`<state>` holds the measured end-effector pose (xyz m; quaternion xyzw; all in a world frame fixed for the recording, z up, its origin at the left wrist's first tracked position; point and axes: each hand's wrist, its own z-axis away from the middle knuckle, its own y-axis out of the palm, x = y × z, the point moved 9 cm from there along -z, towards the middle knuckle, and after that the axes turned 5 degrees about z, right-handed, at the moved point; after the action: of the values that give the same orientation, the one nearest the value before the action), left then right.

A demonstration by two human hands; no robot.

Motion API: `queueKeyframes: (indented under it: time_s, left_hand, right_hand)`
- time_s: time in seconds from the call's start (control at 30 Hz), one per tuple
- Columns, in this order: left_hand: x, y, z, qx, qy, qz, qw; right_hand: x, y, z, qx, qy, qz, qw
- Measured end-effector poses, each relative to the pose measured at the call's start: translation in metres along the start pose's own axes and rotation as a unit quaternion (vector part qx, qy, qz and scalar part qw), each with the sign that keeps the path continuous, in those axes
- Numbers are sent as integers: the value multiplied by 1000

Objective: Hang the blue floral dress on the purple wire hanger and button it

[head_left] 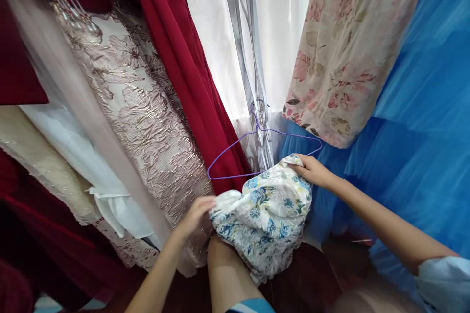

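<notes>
A white garment [268, 210] with a blue and yellow floral print is spread between my hands, its lower part hanging in folds over the floor. My right hand [314, 170] pinches its upper right corner. At its upper left edge, my left hand [198, 211] has its fingers closed on the fabric, slightly blurred. A purple wire hanger [235, 145] is just behind and above the garment, its hook up among grey straps [249, 44]. The garment overlaps part of the hanger's lower bar; whether it is attached there I cannot tell.
Long dresses hang on the left, among them a pink brocade one [147, 122] and a dark red one [194, 73]. A beige floral dress [341, 54] and a blue tulle gown [426, 117] hang on the right. Behind is a white curtain [209, 14]; below, a dark floor [312, 274].
</notes>
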<state>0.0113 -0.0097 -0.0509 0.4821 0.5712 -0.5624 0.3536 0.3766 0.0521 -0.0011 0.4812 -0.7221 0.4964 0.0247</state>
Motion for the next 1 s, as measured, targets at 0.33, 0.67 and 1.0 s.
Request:
queueKeyframes:
  time_s: [0.33,0.67,1.0]
  left_hand:
    - [-156,-36,-43,-31,241,-451,859]
    - [-161,27,-87,-167,286,-286,899]
    - [-158,37,-73,-199,266,-262,906]
  right_hand:
    - [11,-7,11,12,37,-20,999]
    - [47,-3,21,-36,-37,-45,998]
    - [-41,-109,14,-299,120,70,944]
